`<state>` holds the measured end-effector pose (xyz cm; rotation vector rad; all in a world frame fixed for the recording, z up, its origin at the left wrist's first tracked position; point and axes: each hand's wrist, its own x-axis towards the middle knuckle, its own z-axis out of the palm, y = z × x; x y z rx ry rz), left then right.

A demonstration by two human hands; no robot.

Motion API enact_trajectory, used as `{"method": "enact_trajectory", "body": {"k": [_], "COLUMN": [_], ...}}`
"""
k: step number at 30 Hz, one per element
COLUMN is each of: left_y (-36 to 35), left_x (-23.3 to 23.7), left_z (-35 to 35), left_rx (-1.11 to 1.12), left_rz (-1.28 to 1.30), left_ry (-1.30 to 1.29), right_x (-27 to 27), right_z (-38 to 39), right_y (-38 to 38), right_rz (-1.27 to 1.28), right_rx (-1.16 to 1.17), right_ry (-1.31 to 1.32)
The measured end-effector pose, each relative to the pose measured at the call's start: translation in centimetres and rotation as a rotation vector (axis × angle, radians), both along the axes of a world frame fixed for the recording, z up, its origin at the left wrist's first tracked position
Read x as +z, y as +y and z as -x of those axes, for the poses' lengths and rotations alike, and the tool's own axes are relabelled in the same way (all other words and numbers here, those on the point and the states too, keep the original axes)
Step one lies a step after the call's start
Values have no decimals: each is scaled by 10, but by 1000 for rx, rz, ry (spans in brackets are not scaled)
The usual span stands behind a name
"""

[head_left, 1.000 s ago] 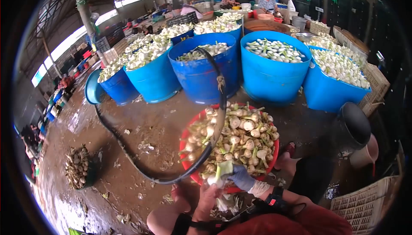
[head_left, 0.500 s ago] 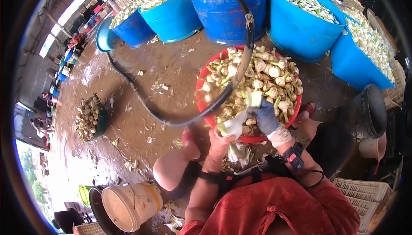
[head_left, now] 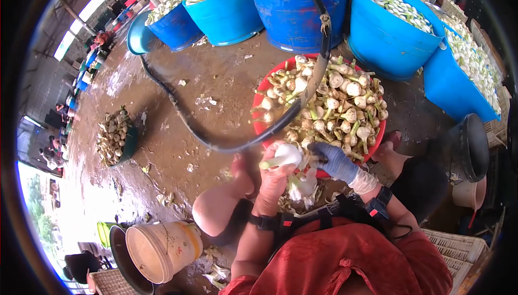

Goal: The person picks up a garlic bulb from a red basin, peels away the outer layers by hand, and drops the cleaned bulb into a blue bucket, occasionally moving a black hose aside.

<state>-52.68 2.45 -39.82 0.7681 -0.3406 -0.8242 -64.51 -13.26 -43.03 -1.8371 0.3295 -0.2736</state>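
My bare left hand [head_left: 274,173] is closed around a peeled white bulb [head_left: 288,156] that looks like fresh garlic, its pale green stem pointing left. Just right of it is my right hand [head_left: 335,161], in a blue glove with the fingers curled in. Blur around its fingertips hides what they hold, if anything. Both hands are over the near rim of a red tub [head_left: 260,98], heaped with unpeeled, soil-stained bulbs [head_left: 345,114] with cut stems. Below the hands, pale peelings [head_left: 303,187] lie at the tub's foot.
A black hose [head_left: 237,148] loops across the wet floor and over the red tub. Blue tubs [head_left: 299,20] of peeled bulbs line the back. A green basket [head_left: 129,143] of bulbs stands left. A white bucket [head_left: 162,254] lies front left; a black bucket [head_left: 470,149] stands right.
The bulb in my left hand now points its stem left, with the white end toward my right hand. My right hand has drawn down and back, and the pale piece above it no longer shows.
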Motion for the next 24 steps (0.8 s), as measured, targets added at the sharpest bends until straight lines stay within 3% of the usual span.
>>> {"method": "enact_trajectory", "body": {"k": [1, 2, 4, 8, 9, 11, 14, 16, 18, 19, 24], "left_y": [1, 2, -3, -5, -2, 0, 1, 1, 1, 2, -7], "left_x": [-1, -2, -3, -5, -9, -15, -14, -9, 0, 3, 5], "left_z": [0, 1, 5, 5, 2, 0, 2, 4, 0, -1, 10], "left_rx": [32, 60, 80, 194, 172, 145, 26, -109, -124, -142, -2], "left_rz": [-113, -225, -245, -350, -457, -566, -474, -228, -233, -240, -345], "left_ry": [-122, -245, -295, -400, -527, -656, -536, -315, -225, -133, -209], "right_x": [13, 27, 54, 49, 54, 52, 31, 26, 27, 30, 50], "right_z": [-3, -5, -13, -17, -17, -17, -19, -18, -16, -14, -8], "right_y": [5, 7, 7, 13, 15, 13, 4, 1, -2, -3, 15], "right_rz": [-138, -142, 336, 594, 615, 589, 461, 359, -85, -135, 116], "right_rx": [-129, -134, -91, -64, -84, -52, -64, -100, -219, -224, -161], "right_ry": [-184, -179, -361, -235, -227, -206, -172, -158, -153, -140, -210]}}
